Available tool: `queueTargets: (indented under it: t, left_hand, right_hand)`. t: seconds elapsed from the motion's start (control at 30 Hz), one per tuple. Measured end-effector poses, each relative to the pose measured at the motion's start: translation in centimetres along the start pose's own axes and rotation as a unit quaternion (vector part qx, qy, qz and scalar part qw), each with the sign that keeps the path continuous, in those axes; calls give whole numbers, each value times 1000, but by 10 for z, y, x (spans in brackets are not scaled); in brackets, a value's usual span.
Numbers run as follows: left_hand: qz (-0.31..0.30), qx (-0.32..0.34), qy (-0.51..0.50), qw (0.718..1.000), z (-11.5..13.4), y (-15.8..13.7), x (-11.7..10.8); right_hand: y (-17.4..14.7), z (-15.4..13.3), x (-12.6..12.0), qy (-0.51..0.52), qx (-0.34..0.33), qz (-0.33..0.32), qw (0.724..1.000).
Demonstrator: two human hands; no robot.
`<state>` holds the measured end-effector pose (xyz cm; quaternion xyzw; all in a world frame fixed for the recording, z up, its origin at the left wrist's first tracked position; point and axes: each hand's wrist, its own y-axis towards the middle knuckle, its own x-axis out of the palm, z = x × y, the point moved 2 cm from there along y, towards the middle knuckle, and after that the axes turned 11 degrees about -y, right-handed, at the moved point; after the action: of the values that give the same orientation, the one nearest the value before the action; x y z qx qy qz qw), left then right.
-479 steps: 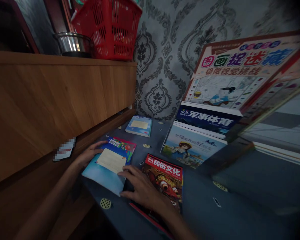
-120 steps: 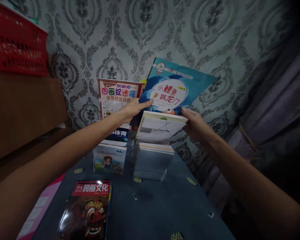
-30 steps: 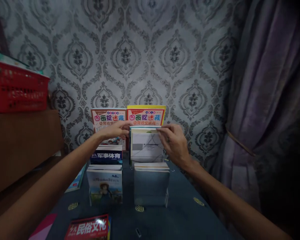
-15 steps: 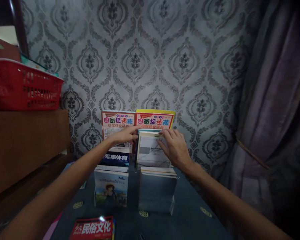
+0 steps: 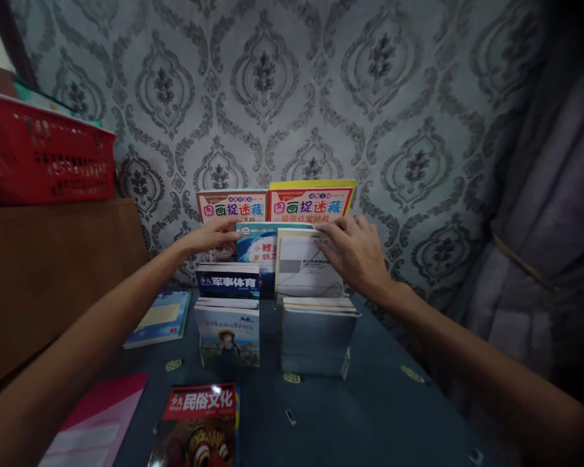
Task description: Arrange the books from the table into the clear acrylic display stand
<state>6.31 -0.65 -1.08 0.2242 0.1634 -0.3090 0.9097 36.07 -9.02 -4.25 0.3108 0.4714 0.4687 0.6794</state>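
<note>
My left hand (image 5: 218, 235) pinches the upper left corner of a blue picture book (image 5: 257, 250), which stands partly behind a pale-covered book (image 5: 302, 275). With fingers over its top edge and the thumb in front, my right hand (image 5: 357, 253) grips the pale-covered book at its upper right. Behind them stand two taller picture books, a brownish one (image 5: 231, 206) on the left and a red and yellow one (image 5: 311, 202) on the right. In front are upright rows: a dark blue book (image 5: 228, 283), a light blue book (image 5: 228, 334) and a grey-blue book (image 5: 316, 340).
A red-headed book (image 5: 202, 402) lies at the table's (image 5: 370, 415) front. Left of it is a pink booklet (image 5: 97, 415), with a blue book (image 5: 160, 318) farther back. A red basket (image 5: 48, 149) sits on a brown box (image 5: 63, 279) at left. A curtain (image 5: 530, 259) hangs at right.
My left hand has moved left with the blue picture book, so more of its cover shows beside the pale-covered book. The right hand stays at the pale-covered book. The view has tilted down.
</note>
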Motion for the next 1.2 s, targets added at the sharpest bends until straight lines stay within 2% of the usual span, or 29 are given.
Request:
queueTargets:
  t: [0.27, 0.33, 0.4, 0.5, 0.6, 0.7, 0.93, 1.2]
  left_hand:
    - [51, -46, -28, 997, -13, -37, -51]
    - [62, -52, -26, 996, -14, -44, -61]
    - [61, -56, -30, 996, -15, -49, -66]
    - [62, -49, -32, 996, -17, -55, -65]
    - [89, -23, -23, 995, -22, -57, -59]
    - [108, 4, -19, 994, -30, -58, -54]
    - [152, 4, -35, 988, -46, -60, -47]
    - [128, -30, -22, 991, -57, -68, -36]
  right_hand:
    - [-3, -8, 1, 36, 39, 36, 998]
    - [-4, -20, -4, 73, 33, 58, 995]
    - [-5, -40, -8, 156, 6, 68, 985]
    - [-9, -78, -6, 311, -27, 24, 950]
    - [-15, -108, 6, 414, 19, -41, 909]
    - [-21, -117, 20, 457, 65, -63, 885]
    - [-29, -115, 29, 468, 92, -105, 873]
    - [-35, -123, 32, 469, 83, -96, 874]
